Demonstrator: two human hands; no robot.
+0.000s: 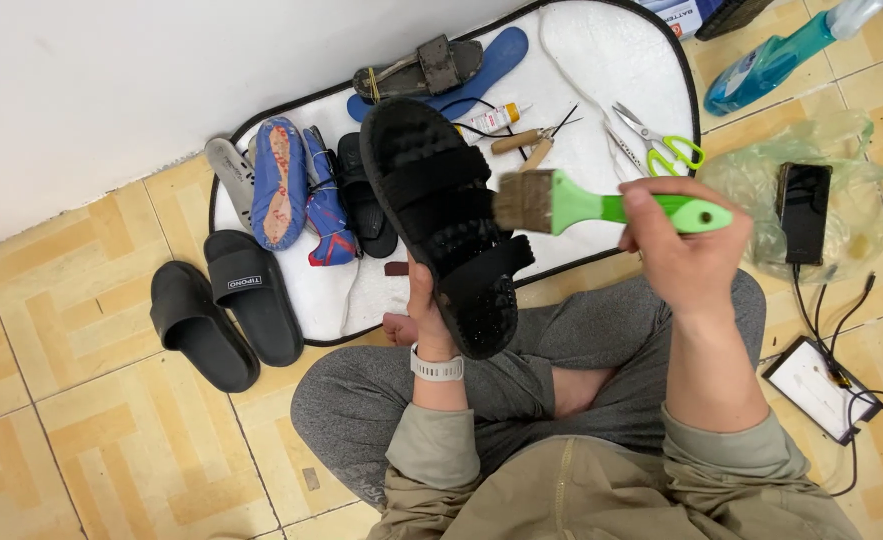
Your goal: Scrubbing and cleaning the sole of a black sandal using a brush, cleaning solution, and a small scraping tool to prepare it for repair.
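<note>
My left hand (423,300) grips a black strapped sandal (439,215) from underneath, holding it up with its footbed facing me. My right hand (679,248) is closed around the handle of a green brush (601,205), whose brown bristles touch the sandal's right edge by the straps. I sit cross-legged on the tiled floor in grey trousers.
A white mat (601,70) holds blue insoles, a worn sandal (423,70), a glue tube, awls and green-handled scissors (661,140). Two black slides (223,305) lie on the left. At right are a blue spray bottle (771,62), a phone on a plastic bag (803,210) and cables.
</note>
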